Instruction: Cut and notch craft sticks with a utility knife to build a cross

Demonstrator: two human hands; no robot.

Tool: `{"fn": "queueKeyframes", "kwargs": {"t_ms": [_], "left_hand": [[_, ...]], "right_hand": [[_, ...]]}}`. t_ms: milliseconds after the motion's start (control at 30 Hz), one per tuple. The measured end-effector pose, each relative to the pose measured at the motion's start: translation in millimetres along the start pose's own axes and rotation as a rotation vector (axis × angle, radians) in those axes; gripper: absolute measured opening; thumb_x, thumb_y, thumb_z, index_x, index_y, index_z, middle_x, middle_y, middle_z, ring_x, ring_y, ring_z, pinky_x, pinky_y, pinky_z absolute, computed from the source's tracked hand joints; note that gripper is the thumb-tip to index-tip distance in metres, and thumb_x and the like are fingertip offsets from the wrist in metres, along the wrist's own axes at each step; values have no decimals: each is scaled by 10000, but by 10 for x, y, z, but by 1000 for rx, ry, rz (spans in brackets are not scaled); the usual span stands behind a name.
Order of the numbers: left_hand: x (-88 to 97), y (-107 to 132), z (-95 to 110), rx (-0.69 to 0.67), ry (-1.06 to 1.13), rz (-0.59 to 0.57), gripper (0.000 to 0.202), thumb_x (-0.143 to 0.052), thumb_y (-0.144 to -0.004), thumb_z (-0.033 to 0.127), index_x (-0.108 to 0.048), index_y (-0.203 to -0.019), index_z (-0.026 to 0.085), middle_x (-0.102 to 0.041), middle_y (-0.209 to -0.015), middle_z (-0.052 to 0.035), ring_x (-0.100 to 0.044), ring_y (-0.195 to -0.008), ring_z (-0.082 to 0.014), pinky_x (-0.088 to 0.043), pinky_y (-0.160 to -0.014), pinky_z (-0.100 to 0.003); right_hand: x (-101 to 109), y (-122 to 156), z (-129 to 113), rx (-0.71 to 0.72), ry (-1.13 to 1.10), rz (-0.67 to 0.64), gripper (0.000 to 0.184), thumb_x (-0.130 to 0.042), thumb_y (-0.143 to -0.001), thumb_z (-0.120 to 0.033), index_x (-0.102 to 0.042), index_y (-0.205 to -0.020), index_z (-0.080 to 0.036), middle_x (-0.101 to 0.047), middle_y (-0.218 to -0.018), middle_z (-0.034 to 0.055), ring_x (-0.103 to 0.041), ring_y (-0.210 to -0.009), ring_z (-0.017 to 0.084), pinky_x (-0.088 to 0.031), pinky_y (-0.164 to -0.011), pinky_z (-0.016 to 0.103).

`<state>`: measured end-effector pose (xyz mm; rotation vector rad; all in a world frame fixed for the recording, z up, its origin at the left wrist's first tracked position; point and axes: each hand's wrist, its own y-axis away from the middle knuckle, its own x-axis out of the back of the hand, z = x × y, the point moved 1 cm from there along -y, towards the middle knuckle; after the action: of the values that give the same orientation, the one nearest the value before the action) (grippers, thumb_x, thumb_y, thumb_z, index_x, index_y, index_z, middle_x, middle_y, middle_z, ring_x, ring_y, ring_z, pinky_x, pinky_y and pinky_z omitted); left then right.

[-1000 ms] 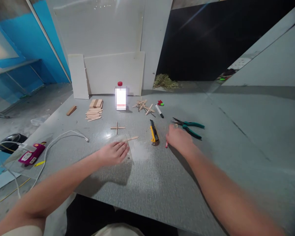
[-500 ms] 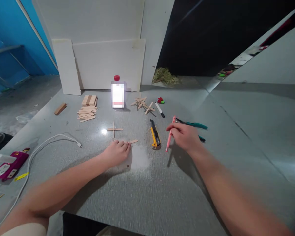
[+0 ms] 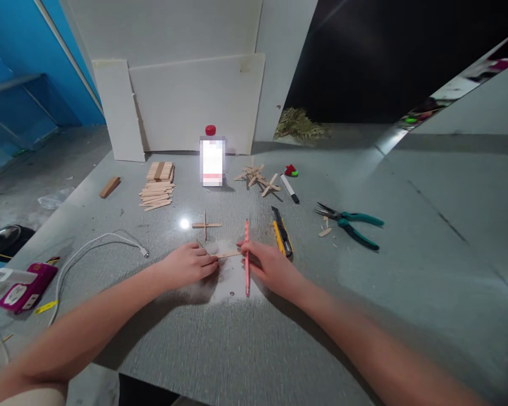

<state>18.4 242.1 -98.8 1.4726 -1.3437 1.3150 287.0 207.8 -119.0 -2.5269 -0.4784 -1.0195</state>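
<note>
My left hand [image 3: 188, 264] is closed on one end of a wooden craft stick [image 3: 228, 255] low over the grey table. At the stick's other end, my right hand [image 3: 273, 269] pinches a pink pencil [image 3: 248, 275], its length pointing away from me. The right fingertips meet the stick's end; whether they grip it too I cannot tell. Just beyond lies a cross of two craft sticks [image 3: 205, 225]. A yellow utility knife [image 3: 281, 232] rests right beside my right hand. Farther right are open teal-handled pliers [image 3: 349, 223] with small wood scraps [image 3: 325, 231] by the jaws.
Stacked craft sticks [image 3: 157, 189] lie back left, near a brown wooden block [image 3: 110, 186]. A red-capped bottle [image 3: 210, 131] stands at the back. Right of it are a pile of crossed sticks [image 3: 256, 177] and a marker [image 3: 289, 188]. A white cable [image 3: 97, 239] and purple device [image 3: 29, 287] occupy the left.
My right hand has carried the pink pencil left from beside the pliers to the craft stick. My left hand now has the stick between its fingers, no longer lying over it.
</note>
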Motion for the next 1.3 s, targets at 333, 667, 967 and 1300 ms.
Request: {"fn": "queueKeyframes", "kwargs": {"t_ms": [333, 667, 967, 1300], "left_hand": [[34, -42, 171, 26, -64, 129, 230, -646, -990, 264, -644, -1181, 136, -675, -1189, -79, -686, -962, -169, -611, -783, -315], [-56, -234, 365, 220, -169, 41, 281, -638, -993, 314, -640, -1201, 126, -693, -1087, -68, -667, -804, -136, -579, -700, -282], [13, -228, 406, 222, -129, 88, 353, -416, -962, 113, -644, -1201, -11, -735, -1119, -247, -722, -804, -225, -576, -638, -320], [97, -257, 524, 194, -47, 178, 333, -436, -933, 75, -667, -1146, -34, -757, -1036, -250, -743, -876, -265, -609, -726, -369]], "right_hand": [[-89, 52, 38, 68, 50, -1, 265, -639, -995, -359, -653, -1186, -176, -682, -1172, 73, -683, -986, 201, -597, -850, 407], [-96, 41, 69, 87, 60, 21, 184, -639, -996, -329, -669, -1071, -164, -692, -1044, 42, -680, -930, 184, -590, -822, 383], [-58, 36, 23, 106, 32, 36, 210, -491, -963, -94, -663, -994, -210, -713, -940, 82, -643, -903, 220, -553, -786, 372], [-77, 31, 16, 70, -25, 64, 203, -503, -958, -133, -674, -938, -240, -719, -890, 78, -653, -835, 229, -556, -735, 372]]}}
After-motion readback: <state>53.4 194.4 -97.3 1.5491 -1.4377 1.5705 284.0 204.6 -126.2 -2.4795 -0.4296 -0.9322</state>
